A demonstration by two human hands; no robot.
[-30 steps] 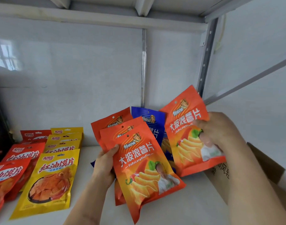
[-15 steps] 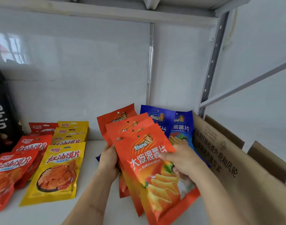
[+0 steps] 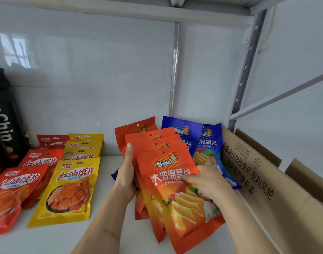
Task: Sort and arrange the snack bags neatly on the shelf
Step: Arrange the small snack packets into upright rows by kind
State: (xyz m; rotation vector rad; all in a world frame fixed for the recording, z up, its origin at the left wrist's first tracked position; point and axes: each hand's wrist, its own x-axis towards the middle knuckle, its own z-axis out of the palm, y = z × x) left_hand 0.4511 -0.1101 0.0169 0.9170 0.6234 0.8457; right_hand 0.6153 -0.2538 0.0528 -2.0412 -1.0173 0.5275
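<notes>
A fanned stack of several orange chip bags (image 3: 168,173) sits over the white shelf (image 3: 109,233) at centre. My left hand (image 3: 126,177) grips the stack's left edge, thumb on the front. My right hand (image 3: 206,182) lies on the front orange bag (image 3: 177,204), fingers curled over its right side. Two blue chip bags (image 3: 208,143) lean behind, partly hidden by the orange ones. At the left lie a row of yellow snack bags (image 3: 69,189) and a row of red snack bags (image 3: 14,191), overlapping front to back.
An open cardboard box (image 3: 263,182) stands at the right, close to the blue bags. A tall black chip bag (image 3: 3,121) stands at the far left. The shelf's metal upright (image 3: 247,70) and the white back panel (image 3: 94,79) bound the space.
My right hand carried one orange bag from the right down onto the front of the stack in my left hand. The view shifted left and closer, showing the box and black bag.
</notes>
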